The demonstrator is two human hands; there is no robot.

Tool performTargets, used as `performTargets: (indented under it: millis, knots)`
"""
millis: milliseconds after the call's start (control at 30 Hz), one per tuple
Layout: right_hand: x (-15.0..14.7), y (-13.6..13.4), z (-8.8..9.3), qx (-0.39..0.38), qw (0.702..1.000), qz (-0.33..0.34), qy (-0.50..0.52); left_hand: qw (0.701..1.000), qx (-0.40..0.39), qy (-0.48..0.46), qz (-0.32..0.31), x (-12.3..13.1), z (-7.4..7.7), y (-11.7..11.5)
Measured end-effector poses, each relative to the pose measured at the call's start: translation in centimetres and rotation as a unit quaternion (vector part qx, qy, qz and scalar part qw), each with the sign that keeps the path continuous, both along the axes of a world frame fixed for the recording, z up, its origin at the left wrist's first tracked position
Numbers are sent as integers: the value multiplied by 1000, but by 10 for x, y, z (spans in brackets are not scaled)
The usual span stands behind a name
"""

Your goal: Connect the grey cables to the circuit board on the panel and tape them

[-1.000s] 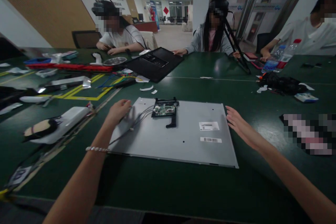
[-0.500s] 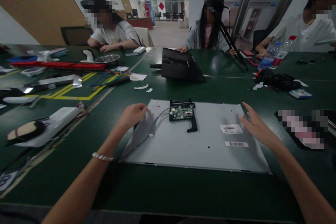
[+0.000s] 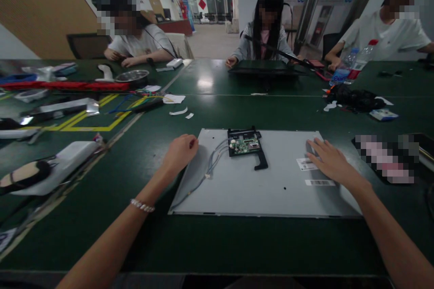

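Note:
A grey metal-backed display panel (image 3: 244, 194) lies flat on the green table in front of me. On it sits a green circuit board (image 3: 244, 144) in a black bracket (image 3: 261, 160), with thin grey cables (image 3: 212, 162) running to the panel's lower left. My left hand (image 3: 181, 153) is at the upper left edge of the panel, fingers curled in, with nothing visible in them. My right hand (image 3: 328, 158) is over the panel's right side, fingers spread, beside a white label (image 3: 307, 164) and a barcode sticker (image 3: 319, 183). Whether its fingertips touch the panel I cannot tell.
Across the table, a co-worker sits behind a black monitor (image 3: 266, 73); two other people sit left and right. Plastic bottles (image 3: 361, 65) and a black bundle (image 3: 352, 98) are at the right. A white device (image 3: 68, 162), wires and a metal bowl (image 3: 132, 76) are at the left.
My right hand has moved inward over the panel, and the panel sits further right in view. Across the table, the black monitor has gone from tilted to nearly flat.

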State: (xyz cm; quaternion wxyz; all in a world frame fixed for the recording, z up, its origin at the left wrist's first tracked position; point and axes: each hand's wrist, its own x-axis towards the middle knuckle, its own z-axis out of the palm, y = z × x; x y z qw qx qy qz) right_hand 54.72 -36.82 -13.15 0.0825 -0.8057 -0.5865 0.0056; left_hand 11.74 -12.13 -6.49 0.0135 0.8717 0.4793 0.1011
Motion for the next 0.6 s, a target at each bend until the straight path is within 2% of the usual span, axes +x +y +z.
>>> performTargets:
  millis: [367, 600]
  knots:
    - [11, 1, -10, 4, 1000, -13, -1, 998, 20, 46, -35, 13, -1, -13]
    - [9, 3, -9, 14, 1000, -27, -8, 997, 7, 64, -48, 17, 1, -20]
